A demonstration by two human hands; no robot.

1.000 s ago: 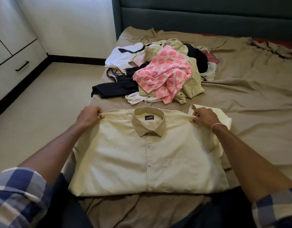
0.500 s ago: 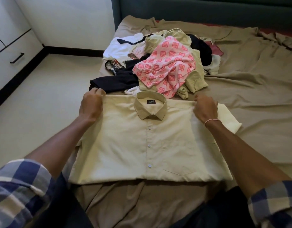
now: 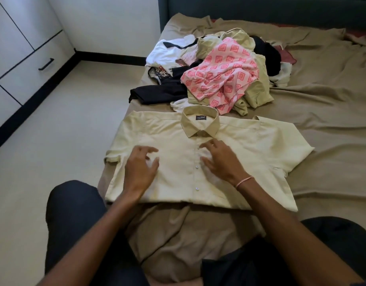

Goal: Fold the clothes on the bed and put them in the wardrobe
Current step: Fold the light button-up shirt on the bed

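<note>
Shirt (image 3: 250, 153) lies flat, buttoned front up, at the near left corner of the bed (image 3: 332, 141). One sleeve sits right at the left edge, and the collar nearly touches the pile of clothes (image 3: 219, 79) behind it.

Our left hand (image 3: 139, 168) and right hand (image 3: 219, 159) are over the chest with fingers spread and loosely bent, gripping nothing. They're blurred, so we can't tell if they press the cloth.

Risks as we see them:
- The sleeve at the left edge could slip off and drag the shirt with it when we fold.
- The sheet underneath is rumpled, so smoothing could bunch it and skew the folds.
- The pile is close, so a loose garment could catch on the collar.

Cupboard (image 3: 17, 48) beside the bed, likely the wardrobe: doors and drawer closed, contents not visible. We judge nothing stowed yet.
</note>
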